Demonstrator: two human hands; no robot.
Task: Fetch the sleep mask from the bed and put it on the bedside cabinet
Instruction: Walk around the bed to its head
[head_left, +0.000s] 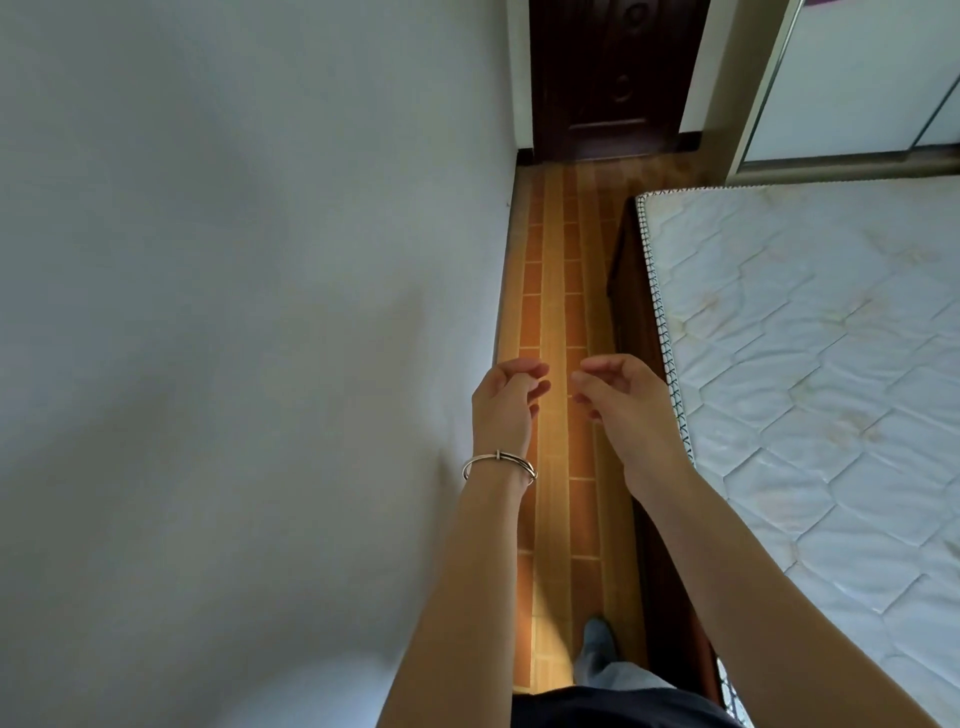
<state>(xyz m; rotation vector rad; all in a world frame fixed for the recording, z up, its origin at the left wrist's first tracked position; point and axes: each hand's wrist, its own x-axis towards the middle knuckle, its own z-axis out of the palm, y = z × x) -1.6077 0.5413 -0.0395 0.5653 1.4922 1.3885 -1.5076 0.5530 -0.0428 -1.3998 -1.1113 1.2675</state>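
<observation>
No sleep mask or bedside cabinet is in view. A bed with a bare white quilted mattress (810, 364) fills the right side. My left hand (506, 402), with a metal bangle on its wrist, hangs in front of me with loosely curled fingers and holds nothing. Close beside it my right hand (623, 402) is also loosely curled and holds nothing. Both hands hover over the narrow strip of floor, left of the mattress edge.
A plain white wall (234, 312) runs along the left. Between wall and bed lies a narrow aisle of orange-brown tiled floor (558, 286). A dark wooden door (613, 78) closes its far end, and a wardrobe with pale sliding panels (852, 88) stands beyond the bed.
</observation>
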